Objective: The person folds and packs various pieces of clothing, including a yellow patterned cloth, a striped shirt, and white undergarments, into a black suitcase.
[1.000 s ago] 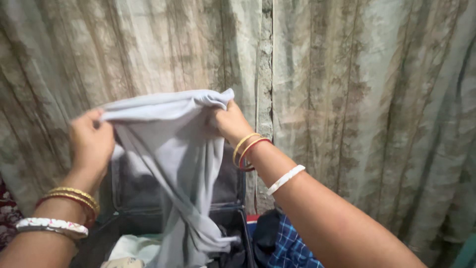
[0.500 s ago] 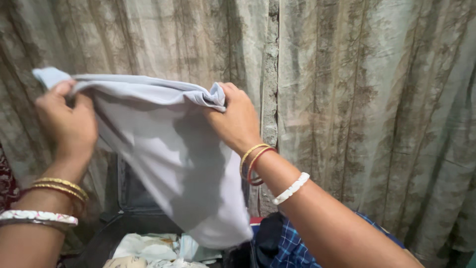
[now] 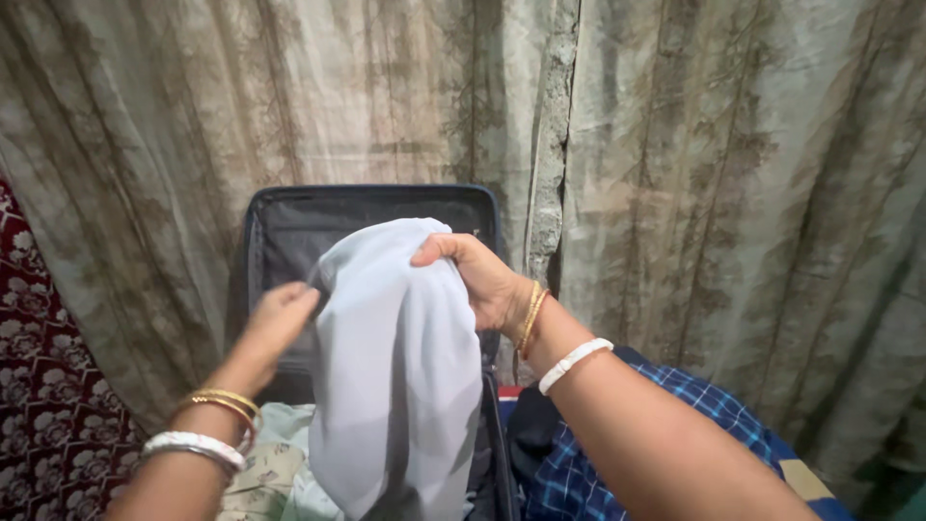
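Observation:
A pale grey cloth (image 3: 395,367) hangs folded in front of me, draped over my right hand (image 3: 477,280), which grips its top fold. My left hand (image 3: 275,323) touches the cloth's left edge with its fingers against the fabric; whether it pinches the cloth is hidden. Both wrists wear gold, red and white bangles. Behind the cloth stands the upright dark lid of an open suitcase (image 3: 289,227). Light patterned clothes (image 3: 270,458) lie in the suitcase's base below my left wrist.
A beige patterned curtain (image 3: 723,174) fills the background. A blue checked cloth (image 3: 694,405) lies at the lower right beside the suitcase. A maroon floral fabric (image 3: 48,405) shows at the lower left.
The cloth was stretched wide between both raised hands; now my hands have come together and lower, and the cloth hangs folded. The suitcase lid has come into view.

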